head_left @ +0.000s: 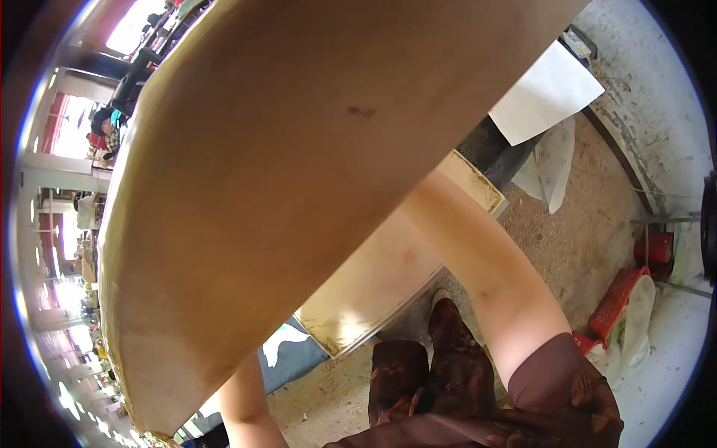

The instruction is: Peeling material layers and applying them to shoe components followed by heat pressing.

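Note:
A broad, stiff-looking tan panel [254, 164] tilts up close before me and covers much of the view. Fine lines run along its pale yellowish left edge, and a small dark smudge marks its face. My right forearm [485, 261] reaches forward and passes behind the panel's lower right edge. At the lower left, my left forearm [243, 399] also goes up behind it. Both hands are hidden by the panel, so their fingers and grip do not show. Beneath the panel lies a pale board or tabletop [373, 272] with a worn, stained border.
A white sheet [549, 93] lies over something dark at the upper right, with translucent plastic [556, 168] hanging below. Red plastic baskets [620, 299] stand by the wall on the right. My legs are below, on a speckled floor [314, 399]. Another person [108, 134] is far left.

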A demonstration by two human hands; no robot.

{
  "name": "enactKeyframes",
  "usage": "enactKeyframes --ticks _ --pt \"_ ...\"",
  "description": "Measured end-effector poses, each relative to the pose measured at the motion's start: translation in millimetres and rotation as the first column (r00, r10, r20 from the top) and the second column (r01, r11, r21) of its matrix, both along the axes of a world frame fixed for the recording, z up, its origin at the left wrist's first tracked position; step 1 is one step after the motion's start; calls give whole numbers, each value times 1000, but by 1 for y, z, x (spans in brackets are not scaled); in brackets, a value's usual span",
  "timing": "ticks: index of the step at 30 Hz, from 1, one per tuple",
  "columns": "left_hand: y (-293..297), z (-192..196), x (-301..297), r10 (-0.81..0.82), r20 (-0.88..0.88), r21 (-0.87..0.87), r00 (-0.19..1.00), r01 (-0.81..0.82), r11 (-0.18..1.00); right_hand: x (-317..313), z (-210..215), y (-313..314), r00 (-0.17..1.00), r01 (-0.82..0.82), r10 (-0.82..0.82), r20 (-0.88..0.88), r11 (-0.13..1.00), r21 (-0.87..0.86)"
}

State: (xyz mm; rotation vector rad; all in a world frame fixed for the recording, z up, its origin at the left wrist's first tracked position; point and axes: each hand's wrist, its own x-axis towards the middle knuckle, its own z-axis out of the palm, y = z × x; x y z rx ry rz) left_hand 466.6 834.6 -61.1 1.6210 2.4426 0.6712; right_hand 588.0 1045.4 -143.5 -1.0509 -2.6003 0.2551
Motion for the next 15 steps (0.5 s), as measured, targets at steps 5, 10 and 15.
enactKeyframes --ticks 5,10,15 --pt "-69 14 -4 -5 -31 -14 1000 5 1000 -11 21 -9 1000 15 -14 11 999 -45" --pt "-108 24 0 141 143 -44 980 -136 990 -19 24 -9 998 63 -63 -6 998 -1" --pt "-157 5 -31 180 200 30 963 -189 981 -20 28 -14 997 50 -47 55 998 -48"
